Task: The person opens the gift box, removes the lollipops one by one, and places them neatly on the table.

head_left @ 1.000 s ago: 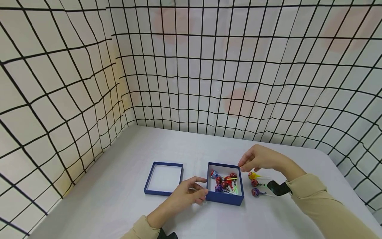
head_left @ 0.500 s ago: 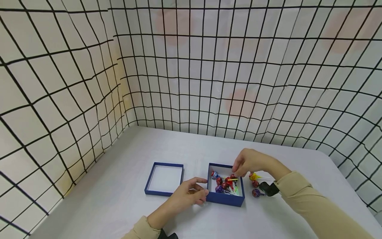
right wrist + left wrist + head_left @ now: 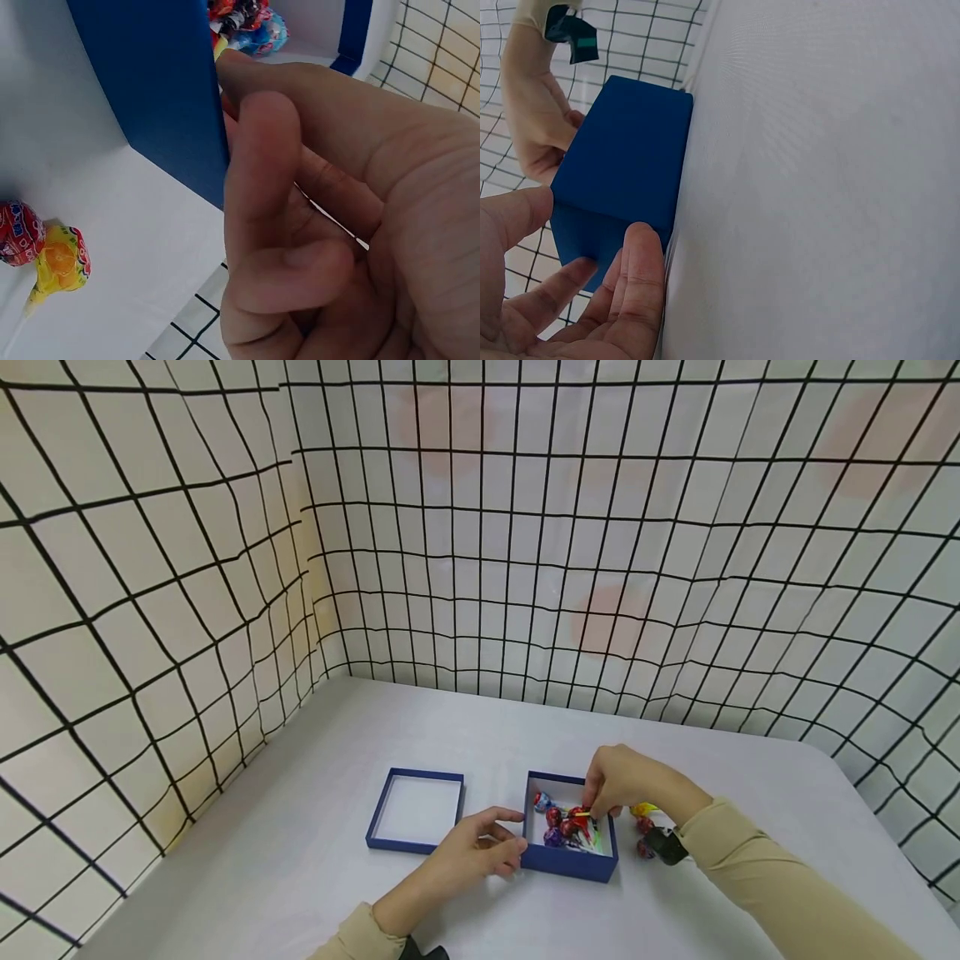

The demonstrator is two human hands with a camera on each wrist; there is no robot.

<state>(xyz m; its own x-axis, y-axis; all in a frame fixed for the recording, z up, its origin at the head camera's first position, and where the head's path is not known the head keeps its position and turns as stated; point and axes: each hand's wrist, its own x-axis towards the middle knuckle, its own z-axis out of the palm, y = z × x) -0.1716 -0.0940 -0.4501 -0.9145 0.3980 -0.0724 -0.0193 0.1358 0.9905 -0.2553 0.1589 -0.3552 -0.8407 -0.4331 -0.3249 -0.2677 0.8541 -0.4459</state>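
Note:
An open blue box with a white inside holds several wrapped lollipops, red, purple and blue. My left hand rests its fingertips against the box's left side, thumb at the near corner, fingers loosely extended. Over the right wall reaches my right hand, its thumb and index finger pinching a lollipop by its yellow stick inside the box. In the right wrist view, the blue wall hides part of these fingertips, and a bit of yellow stick shows beside the thumb.
Left of the box lies a blue-rimmed lid, white inside facing up. Right of the box lie a yellow lollipop, a red lollipop and a purple lollipop, partly behind the right wrist. Black grid netting surrounds the white table.
My right hand has moved left and down from the box's far right corner into the box, and its fingers have closed on the yellow stick. The left hand has stayed at the box.

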